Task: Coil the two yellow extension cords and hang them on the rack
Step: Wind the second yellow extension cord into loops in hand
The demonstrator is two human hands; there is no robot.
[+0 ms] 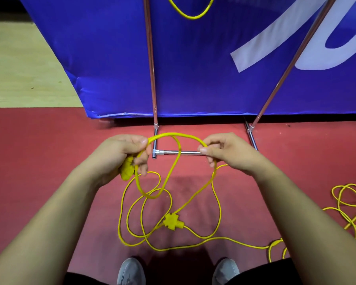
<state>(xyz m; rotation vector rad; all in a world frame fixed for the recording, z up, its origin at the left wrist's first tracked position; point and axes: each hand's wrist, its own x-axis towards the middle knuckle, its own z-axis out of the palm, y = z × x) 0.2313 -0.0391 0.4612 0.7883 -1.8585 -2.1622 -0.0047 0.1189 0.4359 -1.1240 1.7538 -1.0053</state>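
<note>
My left hand [124,154] grips a yellow extension cord [177,159] together with its yellow plug end [127,170]. My right hand [224,153] pinches the same cord a loop's width to the right. One loop hangs between the hands. The remaining cord lies in loose curves on the red floor, with a yellow connector block [171,221] below the hands. A loop of yellow cord [191,11] hangs on the metal rack [152,83] at the top. More yellow cord [349,204] lies tangled at the right edge.
A blue banner [203,64] stands behind the rack's chrome poles. The rack's base bar [181,152] lies on the floor just beyond my hands. My two grey shoes [130,272] stand at the bottom. Wooden flooring [19,64] shows at upper left.
</note>
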